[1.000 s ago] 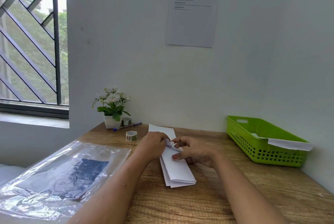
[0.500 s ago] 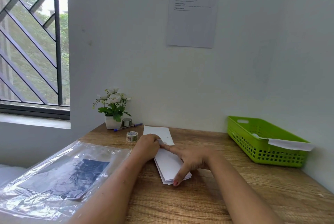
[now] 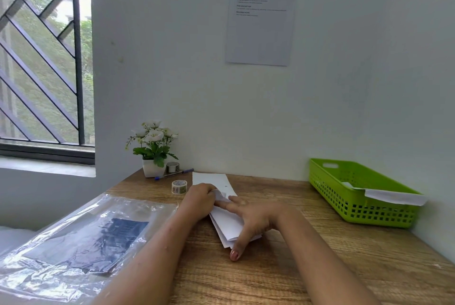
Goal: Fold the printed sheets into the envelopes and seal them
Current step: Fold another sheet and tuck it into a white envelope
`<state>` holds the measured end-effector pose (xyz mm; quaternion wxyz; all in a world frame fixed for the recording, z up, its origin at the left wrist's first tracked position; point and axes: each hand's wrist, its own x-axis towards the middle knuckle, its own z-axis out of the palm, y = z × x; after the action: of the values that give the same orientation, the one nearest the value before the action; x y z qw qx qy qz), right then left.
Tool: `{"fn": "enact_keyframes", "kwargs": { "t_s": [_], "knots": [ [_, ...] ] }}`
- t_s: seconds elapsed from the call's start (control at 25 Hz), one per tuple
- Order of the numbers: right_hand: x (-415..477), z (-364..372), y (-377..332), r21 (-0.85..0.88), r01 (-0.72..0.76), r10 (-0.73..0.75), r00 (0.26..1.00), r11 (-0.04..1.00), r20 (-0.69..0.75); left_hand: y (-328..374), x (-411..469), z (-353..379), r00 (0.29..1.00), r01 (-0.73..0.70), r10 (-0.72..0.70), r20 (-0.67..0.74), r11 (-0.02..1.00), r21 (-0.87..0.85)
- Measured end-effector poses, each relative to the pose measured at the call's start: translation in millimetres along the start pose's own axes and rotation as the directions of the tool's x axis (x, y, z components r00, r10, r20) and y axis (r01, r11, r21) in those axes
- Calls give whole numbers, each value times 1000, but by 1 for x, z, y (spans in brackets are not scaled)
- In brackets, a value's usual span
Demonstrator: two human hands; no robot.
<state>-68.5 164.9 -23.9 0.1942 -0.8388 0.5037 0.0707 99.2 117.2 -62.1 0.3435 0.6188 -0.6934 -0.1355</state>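
Head view: right hand flat on folded sheets, left hand pinching.

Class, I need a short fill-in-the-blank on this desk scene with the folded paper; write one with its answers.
1. The right hand presses flat on the folded ____.
2. The basket at the right is ____ in colour.
3. The tape roll stands in front of the potted ____.
4. The table top looks like ____.

Answers: paper; green; flowers; wood

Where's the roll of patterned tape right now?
Head view, left of centre: tape roll stands on the desk, between the left hand and the pen.
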Motion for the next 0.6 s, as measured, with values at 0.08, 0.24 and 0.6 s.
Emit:
{"fn": "enact_keyframes", "kwargs": {
  "t_s": [0.08, 0.24, 0.6],
  "knots": [
    [-1, 0, -3, -5, -5, 5, 1000, 1000, -6, -1, 0, 0, 1000, 2, -3, -7, 1000, -8],
    [2, 1, 1, 0, -9, 9, 998, 1000, -61, 0, -1, -1, 1000, -4, 4, 0, 1000, -3],
    [11, 3, 11, 42, 20, -7, 960, 999, -281, 9, -5, -2, 987, -138, 133, 88, 989, 48]
  ]
}}
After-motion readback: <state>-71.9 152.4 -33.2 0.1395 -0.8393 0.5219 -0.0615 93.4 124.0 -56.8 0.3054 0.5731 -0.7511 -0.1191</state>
